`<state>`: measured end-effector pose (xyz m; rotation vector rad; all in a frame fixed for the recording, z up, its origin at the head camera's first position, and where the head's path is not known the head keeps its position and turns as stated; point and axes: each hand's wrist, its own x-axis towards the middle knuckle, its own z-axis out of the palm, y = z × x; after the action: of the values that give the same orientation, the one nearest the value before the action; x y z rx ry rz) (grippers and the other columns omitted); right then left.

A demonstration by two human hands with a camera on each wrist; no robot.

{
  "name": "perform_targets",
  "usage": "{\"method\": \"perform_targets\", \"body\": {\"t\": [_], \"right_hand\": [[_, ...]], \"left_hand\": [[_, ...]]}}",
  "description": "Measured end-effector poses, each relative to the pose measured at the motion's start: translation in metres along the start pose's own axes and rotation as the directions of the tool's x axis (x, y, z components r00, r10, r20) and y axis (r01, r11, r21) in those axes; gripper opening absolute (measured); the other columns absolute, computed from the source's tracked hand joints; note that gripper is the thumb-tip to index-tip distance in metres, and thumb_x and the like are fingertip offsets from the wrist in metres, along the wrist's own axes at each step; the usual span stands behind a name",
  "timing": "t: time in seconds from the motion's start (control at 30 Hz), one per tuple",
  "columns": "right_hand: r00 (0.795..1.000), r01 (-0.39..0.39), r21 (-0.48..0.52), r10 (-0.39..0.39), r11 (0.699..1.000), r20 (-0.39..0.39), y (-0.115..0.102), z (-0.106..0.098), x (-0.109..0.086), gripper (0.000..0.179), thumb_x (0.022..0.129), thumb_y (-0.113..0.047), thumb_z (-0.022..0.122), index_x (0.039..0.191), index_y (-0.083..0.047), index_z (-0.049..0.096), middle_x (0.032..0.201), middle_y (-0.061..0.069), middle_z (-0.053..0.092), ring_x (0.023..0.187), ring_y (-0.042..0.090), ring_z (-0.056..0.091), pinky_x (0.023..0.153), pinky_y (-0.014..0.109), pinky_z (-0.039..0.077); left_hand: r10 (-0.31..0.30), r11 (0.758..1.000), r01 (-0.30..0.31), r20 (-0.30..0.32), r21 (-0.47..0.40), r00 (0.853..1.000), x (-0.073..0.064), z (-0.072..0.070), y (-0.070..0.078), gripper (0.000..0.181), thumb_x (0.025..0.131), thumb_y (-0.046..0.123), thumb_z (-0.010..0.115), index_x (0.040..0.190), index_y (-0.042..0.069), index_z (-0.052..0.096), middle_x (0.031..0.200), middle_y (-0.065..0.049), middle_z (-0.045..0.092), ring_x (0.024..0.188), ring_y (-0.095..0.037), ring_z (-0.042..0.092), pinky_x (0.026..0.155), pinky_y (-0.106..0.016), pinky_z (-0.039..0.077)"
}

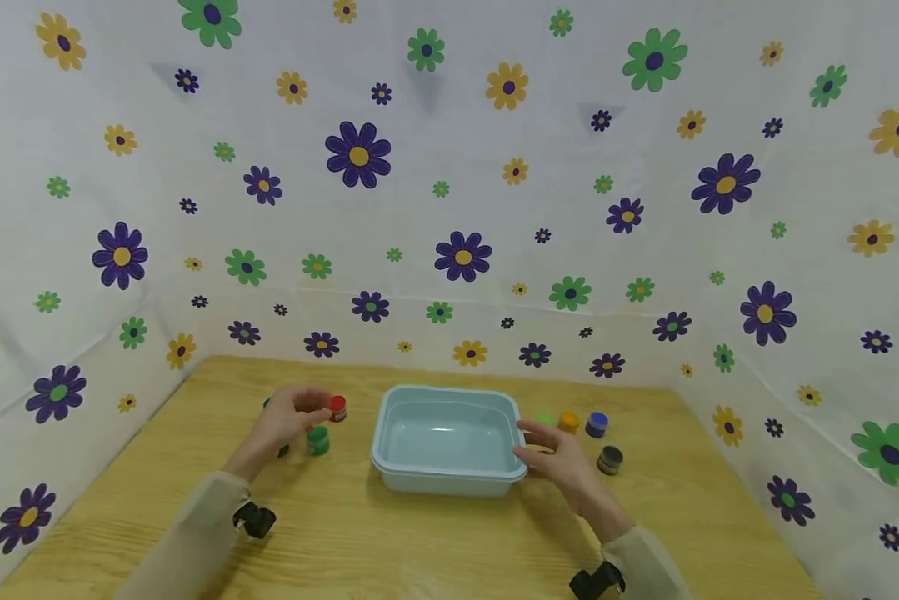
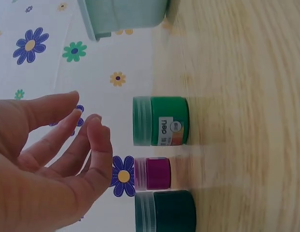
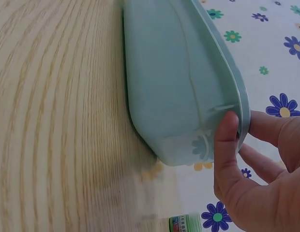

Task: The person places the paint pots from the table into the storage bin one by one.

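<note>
A light blue plastic basin point(image 1: 449, 485) stands on the table, nothing visible inside it. My right hand point(image 1: 563, 467) pinches the rim at its right end; in the right wrist view the thumb and fingers lie on both sides of that rim point(image 3: 243, 104). My left hand point(image 1: 293, 417) hovers over paint jars on the left, fingers loosely bent, holding nothing. Just below and right of it is a green jar point(image 1: 317, 440), with a red jar point(image 1: 337, 407) behind. A dark green jar point(image 2: 175, 211) shows in the left wrist view; the hand and wrist partly hide it from the head camera.
Right of the basin stand an orange jar point(image 1: 568, 422), a blue jar point(image 1: 597, 425), a black jar point(image 1: 610, 460) and a light green jar point(image 1: 544, 421), partly covered by the right hand. Flower-printed cloth point(image 1: 456, 192) walls in the wooden table point(image 1: 389, 550) at the back and sides.
</note>
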<state>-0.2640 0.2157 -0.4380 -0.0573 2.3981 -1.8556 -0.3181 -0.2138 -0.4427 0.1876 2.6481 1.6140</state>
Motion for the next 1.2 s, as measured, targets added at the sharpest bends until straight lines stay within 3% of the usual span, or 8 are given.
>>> {"method": "perform_targets", "body": {"t": [0.2, 0.37, 0.57, 0.77, 1.0, 1.2], "right_hand": [[1.0, -0.015, 0.013, 0.015, 1.0, 0.007, 0.005, -0.003, -0.002, 0.055, 0.091, -0.015, 0.07, 0.141, -0.004, 0.052, 0.136, 0.026, 0.054, 0.1, 0.025, 0.066, 0.081, 0.04, 0.06], [0.998, -0.026, 0.04, 0.023, 0.999, 0.064, 0.009, -0.007, -0.002, 0.062, 0.089, -0.015, 0.073, 0.144, -0.005, 0.048, 0.14, 0.028, 0.05, 0.1, 0.022, 0.065, 0.083, 0.041, 0.059], [0.986, -0.01, 0.036, 0.004, 0.999, 0.166, 0.014, -0.012, -0.005, 0.074, 0.087, -0.019, 0.075, 0.149, -0.005, 0.039, 0.145, 0.03, 0.043, 0.106, 0.024, 0.066, 0.086, 0.039, 0.059], [0.982, -0.008, 0.021, 0.004, 1.0, 0.19, 0.015, -0.012, -0.002, 0.076, 0.086, -0.02, 0.076, 0.15, -0.006, 0.037, 0.145, 0.029, 0.043, 0.111, 0.028, 0.065, 0.085, 0.037, 0.059], [0.984, -0.003, 0.02, -0.001, 1.0, 0.18, 0.006, -0.015, 0.006, 0.074, 0.088, -0.018, 0.075, 0.151, -0.009, 0.038, 0.146, 0.029, 0.041, 0.107, 0.026, 0.066, 0.087, 0.039, 0.059], [0.983, -0.014, 0.016, 0.011, 1.0, 0.181, 0.007, -0.016, 0.002, 0.075, 0.088, -0.015, 0.074, 0.151, -0.006, 0.035, 0.144, 0.03, 0.043, 0.104, 0.023, 0.066, 0.088, 0.042, 0.058]], "left_hand": [[-0.021, 0.999, 0.02, 0.023, 0.047, 1.0, -0.001, -0.002, -0.005, 0.036, 0.095, 0.011, 0.063, 0.128, 0.0, 0.06, 0.128, -0.022, 0.061, 0.115, -0.034, 0.058, 0.094, -0.045, 0.053], [-0.024, 0.995, 0.018, 0.058, 0.1, 0.998, -0.001, -0.002, -0.012, 0.038, 0.092, 0.009, 0.066, 0.128, -0.002, 0.06, 0.129, -0.023, 0.059, 0.119, -0.037, 0.055, 0.099, -0.052, 0.049], [-0.042, 0.992, 0.03, 0.102, 0.122, 0.994, -0.003, -0.002, -0.017, 0.04, 0.09, 0.008, 0.069, 0.127, -0.003, 0.06, 0.125, -0.023, 0.061, 0.112, -0.033, 0.058, 0.094, -0.046, 0.053], [-0.056, 0.995, 0.04, 0.181, 0.091, 0.982, -0.004, -0.004, -0.017, 0.042, 0.087, 0.004, 0.07, 0.125, -0.008, 0.059, 0.123, -0.027, 0.06, 0.099, -0.027, 0.063, 0.082, -0.038, 0.059], [-0.039, 0.955, -0.023, 0.204, 0.295, 0.978, 0.003, -0.004, -0.015, 0.043, 0.079, -0.001, 0.071, 0.121, -0.002, 0.066, 0.13, -0.023, 0.059, 0.117, -0.04, 0.052, 0.098, -0.056, 0.048], [-0.055, 0.951, -0.014, 0.213, 0.308, 0.975, 0.005, 0.0, -0.013, 0.043, 0.08, 0.0, 0.072, 0.122, -0.002, 0.065, 0.13, -0.023, 0.06, 0.117, -0.04, 0.053, 0.097, -0.056, 0.048]]}}
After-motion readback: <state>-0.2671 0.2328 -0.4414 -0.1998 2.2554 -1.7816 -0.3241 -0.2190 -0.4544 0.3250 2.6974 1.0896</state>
